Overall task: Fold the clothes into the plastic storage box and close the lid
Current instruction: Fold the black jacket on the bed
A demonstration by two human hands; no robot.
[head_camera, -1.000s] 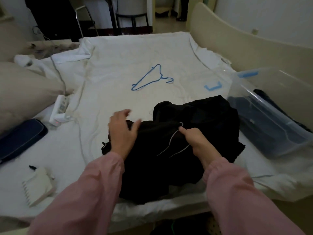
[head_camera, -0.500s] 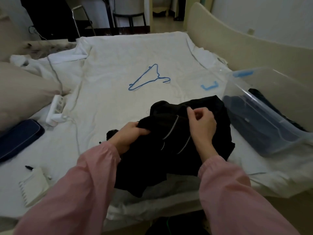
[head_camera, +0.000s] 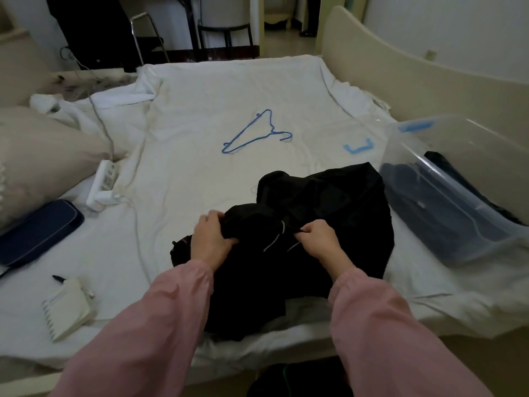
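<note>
A black hooded garment point(head_camera: 323, 204) with white drawstrings lies bunched on the white bed sheet near the front edge. My left hand point(head_camera: 210, 239) grips a fold of its fabric at the left. My right hand point(head_camera: 317, 239) pinches the cloth by the drawstrings, a little to the right. A clear plastic storage box point(head_camera: 446, 224) stands tilted at the right, with dark folded clothes inside. Its clear lid with a blue latch point(head_camera: 359, 147) lies flat on the sheet behind the garment.
A blue wire hanger point(head_camera: 254, 133) lies mid-bed. At the left are a white power strip point(head_camera: 104, 181) with its cable, a dark blue pouch point(head_camera: 37, 230), a white notepad point(head_camera: 67, 306) with a pen, and a beige pillow point(head_camera: 37, 159). A cream bed rail point(head_camera: 415, 73) runs along the right.
Both hands have come closer together on the black garment. My right hand dropped back from the raised fold toward me, and my left hand now grips the fabric instead of lying flat.
</note>
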